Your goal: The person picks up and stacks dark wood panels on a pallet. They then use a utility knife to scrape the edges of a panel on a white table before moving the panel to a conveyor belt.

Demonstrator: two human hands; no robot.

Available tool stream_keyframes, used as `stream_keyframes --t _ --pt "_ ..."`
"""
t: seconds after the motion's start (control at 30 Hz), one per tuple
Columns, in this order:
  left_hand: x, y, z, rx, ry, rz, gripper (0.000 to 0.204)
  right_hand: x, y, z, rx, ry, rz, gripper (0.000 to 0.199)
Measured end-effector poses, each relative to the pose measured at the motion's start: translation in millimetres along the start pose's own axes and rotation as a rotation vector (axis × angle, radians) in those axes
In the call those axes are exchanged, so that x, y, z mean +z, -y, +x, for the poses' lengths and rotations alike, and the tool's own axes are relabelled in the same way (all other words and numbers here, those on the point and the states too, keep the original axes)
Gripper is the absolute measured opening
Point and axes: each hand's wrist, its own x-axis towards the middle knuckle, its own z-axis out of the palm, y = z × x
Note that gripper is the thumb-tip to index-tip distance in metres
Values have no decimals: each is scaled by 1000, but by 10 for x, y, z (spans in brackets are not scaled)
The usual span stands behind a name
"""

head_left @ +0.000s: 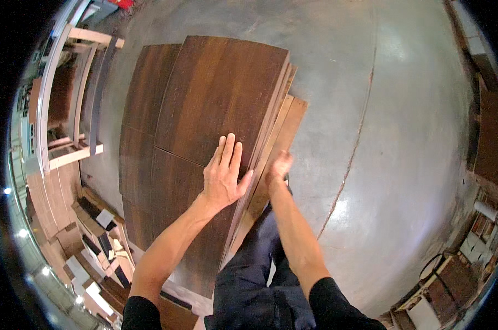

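My left grip [221, 179] lies flat, fingers outstretched and holding nothing, on dark wood-grained panels [219, 91] before me, mostly to my left, above a smooth grey concrete floor [419, 143]. The panels are flat, brown with reddish streaks, and parted by thin seams. Lighter brown boards [294, 118] jut out along their right side, where my right grip [279, 168] is curled; whether it has hold of anything, I cannot tell.

Lays a bare left hand [222, 179] flat on dark-brown, wood-grained rectangular panels [221, 88]. Holds a blurred bare right hand [280, 166] at light-brown, straight-edged wooden boards [290, 120], just right of the left hand. Has smooth grey concrete floor [414, 137] right of the right hand, an open pale-wood frame [76, 157] well left of the left.
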Motion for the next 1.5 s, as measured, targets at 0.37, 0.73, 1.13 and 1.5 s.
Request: stream_keyframes --t 0.37,0.73,1.13,1.5 --pt "-976 1598 1157 -858 -310 -681 63 -432 2335 -1 74 775 164 73" --pt "-500 3190 2561 -1034 312 -989 81 518 3405 334 109 1020 -104 112" --pt "-497 2983 2857 -1146 460 -639 77 734 3705 421 226 1077 -194 103" --pt "-442 2825 2907 -1136 409 -689 88 645 3538 500 318 1123 -162 105"
